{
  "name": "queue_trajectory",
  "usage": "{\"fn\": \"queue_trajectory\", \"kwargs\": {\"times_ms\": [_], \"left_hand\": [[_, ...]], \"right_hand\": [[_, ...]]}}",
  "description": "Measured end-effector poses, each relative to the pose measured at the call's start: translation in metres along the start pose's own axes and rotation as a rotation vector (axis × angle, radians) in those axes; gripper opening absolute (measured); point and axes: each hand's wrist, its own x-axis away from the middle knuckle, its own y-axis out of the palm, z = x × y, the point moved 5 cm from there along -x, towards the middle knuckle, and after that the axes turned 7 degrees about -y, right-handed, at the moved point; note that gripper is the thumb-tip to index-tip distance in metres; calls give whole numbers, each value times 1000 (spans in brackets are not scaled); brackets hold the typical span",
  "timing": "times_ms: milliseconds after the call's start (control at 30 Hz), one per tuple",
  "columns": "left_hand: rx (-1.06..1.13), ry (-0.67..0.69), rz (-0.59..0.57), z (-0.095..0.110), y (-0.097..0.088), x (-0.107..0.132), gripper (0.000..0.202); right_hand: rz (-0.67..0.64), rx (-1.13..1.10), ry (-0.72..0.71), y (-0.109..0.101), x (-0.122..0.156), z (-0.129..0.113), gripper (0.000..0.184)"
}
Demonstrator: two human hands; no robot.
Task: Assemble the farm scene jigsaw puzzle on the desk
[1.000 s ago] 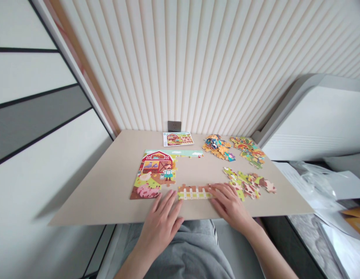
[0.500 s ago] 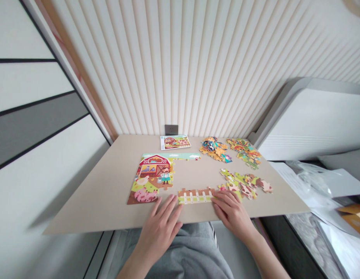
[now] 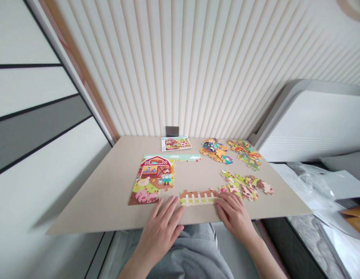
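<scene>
Fence puzzle strip (image 3: 198, 198) lies on the tabletop (image 3: 104, 193), right of the barn section (image 3: 152, 181). The left hand (image 3: 162, 225), grip apart, is just beside the strip; the right hand (image 3: 235, 214), grip also apart, covers its right end.

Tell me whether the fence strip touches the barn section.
Apart: the head view shows tabletop between the barn section and the left end of the fence strip.

Head camera: worn on the head, looking forward and down over the lap (image 3: 190, 252).
Left hand (image 3: 162, 224), right hand (image 3: 233, 211): near, low centre.
Tabletop (image 3: 101, 201): close below.
Ribbed wall (image 3: 168, 66): faced beyond, upper half.
</scene>
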Motion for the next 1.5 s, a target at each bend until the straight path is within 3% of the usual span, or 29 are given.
{"fn": "queue_trajectory", "kwargs": {"times_ms": [100, 200, 333, 467, 600, 767, 900, 1167, 1500], "left_hand": [[20, -8, 13, -3, -5, 5, 55], [58, -23, 53, -22, -15, 14, 48], [48, -178, 166, -83, -26, 31, 49], [3, -344, 238, -149, -24, 49, 43], [-5, -493, 214, -181, -14, 57, 46], [-36, -552, 112, -179, -5, 56, 56], [-23, -560, 98, -177, -5, 57, 57], [-18, -564, 75, -174, -7, 56, 54], [-7, -555, 75, -177, -3, 58, 54]], "right_hand": [[108, 50, 106, -8, 12, 15, 29], [135, 107, 196, -18, 27, 32, 25], [63, 151, 223, -26, 38, 40, 24], [8, 212, 267, -23, 35, 36, 24], [-16, 302, 284, -16, 30, 35, 30], [-26, 450, 275, -14, 31, 45, 36], [-32, 468, 269, -16, 33, 54, 43], [-112, 317, 379, -14, 22, 68, 40], [-152, 174, 338, -10, 9, 73, 47]]}}
